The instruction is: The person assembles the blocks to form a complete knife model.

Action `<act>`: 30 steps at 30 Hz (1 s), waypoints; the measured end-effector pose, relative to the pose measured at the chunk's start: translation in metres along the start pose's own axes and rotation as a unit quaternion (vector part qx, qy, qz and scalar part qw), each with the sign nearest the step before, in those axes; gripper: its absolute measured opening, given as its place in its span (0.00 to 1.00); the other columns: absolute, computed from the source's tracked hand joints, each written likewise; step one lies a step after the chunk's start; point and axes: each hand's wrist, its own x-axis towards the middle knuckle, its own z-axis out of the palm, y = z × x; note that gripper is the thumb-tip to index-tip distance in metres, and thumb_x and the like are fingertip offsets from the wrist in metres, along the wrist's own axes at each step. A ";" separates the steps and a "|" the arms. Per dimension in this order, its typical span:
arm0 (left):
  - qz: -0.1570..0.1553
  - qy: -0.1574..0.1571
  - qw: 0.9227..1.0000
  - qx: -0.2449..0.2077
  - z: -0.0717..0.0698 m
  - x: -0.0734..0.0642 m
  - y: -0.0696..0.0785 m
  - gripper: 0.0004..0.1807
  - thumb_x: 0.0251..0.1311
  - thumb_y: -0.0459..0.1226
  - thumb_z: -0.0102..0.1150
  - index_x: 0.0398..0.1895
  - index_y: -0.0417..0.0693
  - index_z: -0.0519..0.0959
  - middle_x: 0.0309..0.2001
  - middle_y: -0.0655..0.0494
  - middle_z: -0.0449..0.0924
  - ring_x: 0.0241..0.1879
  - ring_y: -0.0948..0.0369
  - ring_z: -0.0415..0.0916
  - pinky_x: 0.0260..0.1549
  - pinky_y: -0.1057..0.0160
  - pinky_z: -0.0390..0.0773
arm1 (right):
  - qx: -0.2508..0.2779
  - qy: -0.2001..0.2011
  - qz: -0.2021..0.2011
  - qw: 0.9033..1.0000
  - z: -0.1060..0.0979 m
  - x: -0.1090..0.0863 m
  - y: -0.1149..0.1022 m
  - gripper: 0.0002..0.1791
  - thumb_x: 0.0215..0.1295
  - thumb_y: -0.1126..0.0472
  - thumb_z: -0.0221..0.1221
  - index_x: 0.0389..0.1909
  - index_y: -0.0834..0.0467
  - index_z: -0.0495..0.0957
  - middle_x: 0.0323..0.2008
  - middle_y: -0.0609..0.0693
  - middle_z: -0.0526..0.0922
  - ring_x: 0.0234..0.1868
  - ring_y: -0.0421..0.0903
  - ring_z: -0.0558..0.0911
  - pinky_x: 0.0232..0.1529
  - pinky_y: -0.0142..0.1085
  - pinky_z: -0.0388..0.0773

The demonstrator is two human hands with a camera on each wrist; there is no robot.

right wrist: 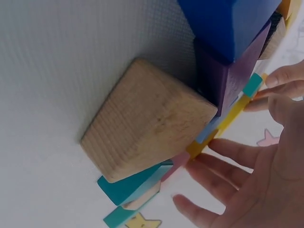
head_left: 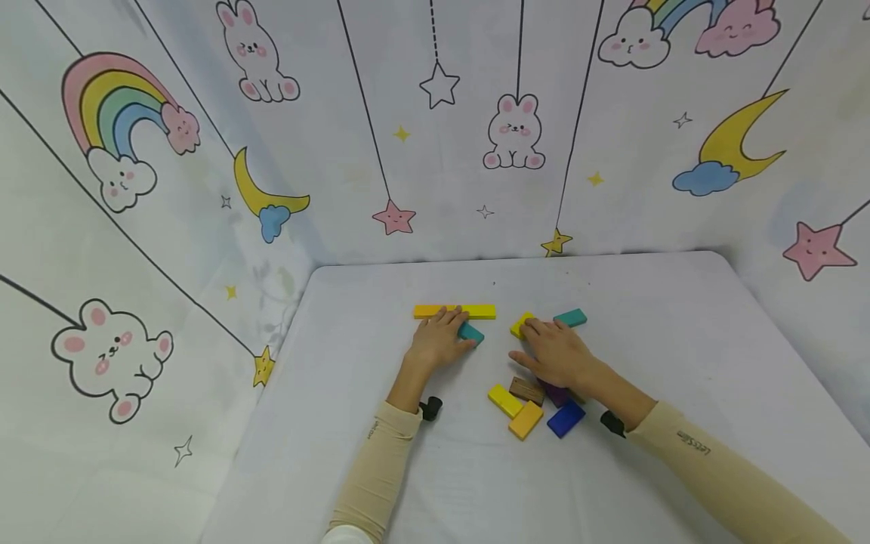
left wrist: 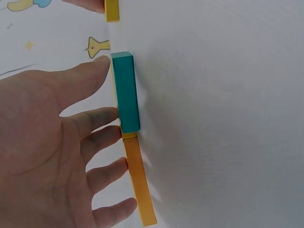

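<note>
My left hand [head_left: 438, 341] lies over a teal block [head_left: 471, 333], its fingers reaching an orange block [head_left: 427, 311] and a yellow block [head_left: 482, 311] set end to end. In the left wrist view the fingertips meet the edge of this row, and the thumb tip is close by the end of the teal block [left wrist: 126, 92]. My right hand [head_left: 560, 355] has its fingertips on another yellow block [head_left: 519, 326], with the thumb held away from it. A second teal block [head_left: 569, 318] lies just beyond those fingers, partly covered by them.
Nearer me, below the right hand, is a loose group: a brown block [head_left: 526, 390], a purple block [head_left: 555, 394], a blue block [head_left: 566, 418], an orange block [head_left: 526, 420] and a yellow block [head_left: 505, 400]. A plain wooden block [right wrist: 147, 123] shows in the right wrist view.
</note>
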 end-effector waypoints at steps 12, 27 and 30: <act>-0.001 -0.005 1.000 0.008 0.002 0.002 0.000 0.38 0.75 0.60 0.52 0.82 0.58 0.61 0.83 0.58 0.54 0.82 0.52 0.48 0.78 0.41 0.56 | -0.025 -0.010 0.006 1.000 0.006 0.007 -0.001 0.39 0.77 0.33 0.51 0.73 0.60 0.73 0.70 0.62 0.73 0.69 0.64 0.75 0.72 0.64 0.66; 0.002 -0.001 1.000 0.011 0.000 0.001 0.000 0.38 0.75 0.59 0.53 0.82 0.56 0.62 0.83 0.56 0.55 0.82 0.50 0.50 0.77 0.40 0.57 | -0.030 -0.026 0.032 0.999 0.004 0.017 -0.010 0.45 0.77 0.27 0.42 0.77 0.57 0.68 0.77 0.60 0.67 0.75 0.60 0.69 0.74 0.64 0.62; 0.001 -0.001 1.000 0.009 -0.001 0.000 0.000 0.38 0.75 0.59 0.53 0.82 0.56 0.61 0.83 0.56 0.55 0.82 0.50 0.50 0.77 0.40 0.57 | -0.030 -0.029 0.034 0.999 0.002 0.020 -0.013 0.45 0.77 0.27 0.42 0.78 0.56 0.67 0.77 0.60 0.66 0.76 0.60 0.68 0.74 0.65 0.62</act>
